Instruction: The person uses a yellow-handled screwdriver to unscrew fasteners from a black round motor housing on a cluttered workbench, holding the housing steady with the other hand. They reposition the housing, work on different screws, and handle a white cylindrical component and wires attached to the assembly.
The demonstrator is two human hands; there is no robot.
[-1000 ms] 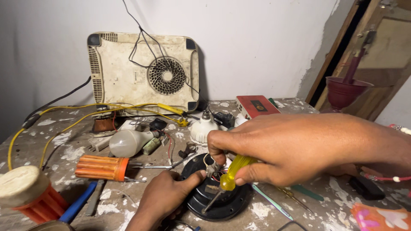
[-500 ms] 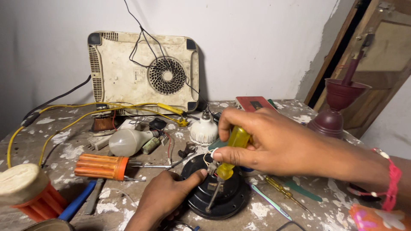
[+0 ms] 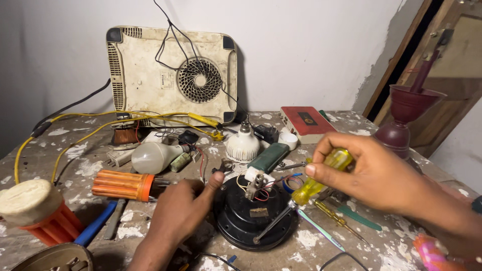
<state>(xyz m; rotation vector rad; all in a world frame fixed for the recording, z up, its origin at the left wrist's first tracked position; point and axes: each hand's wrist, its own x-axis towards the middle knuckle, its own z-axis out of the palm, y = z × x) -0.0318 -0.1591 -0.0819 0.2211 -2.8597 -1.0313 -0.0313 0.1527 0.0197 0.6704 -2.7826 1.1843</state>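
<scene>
head view: right hand [image 3: 381, 178] fingers closed on yellow screwdriver [image 3: 321, 175], shaft slanting down-left, tip on black disc [image 3: 253, 216] near its front edge. left hand [image 3: 183, 211] rests on counter [image 3: 60, 150] w/ thumb on disc's left rim, fingers loosely curled, holding nothing. terminal block [image 3: 257, 180] sits up-left of tip; right hand nearer.

On my bench: 2 bulbs [image 3: 153, 156] [image 3: 243, 144], 1 black round housing [image 3: 251, 221], 1 cream appliance casing [image 3: 170, 75] against the wall, 1 red box [image 3: 306, 122]. Screwdrivers, 3: 1 yellow-handled [image 3: 321, 175] in my right hand [image 3: 371, 173], 1 orange-handled [image 3: 123, 184], 1 slim yellow [image 3: 334, 221]. Also 1 maroon funnel [image 3: 406, 113], 1 orange spool [image 3: 37, 211]; my left hand [image 3: 181, 211] makes 2 hands.
</scene>
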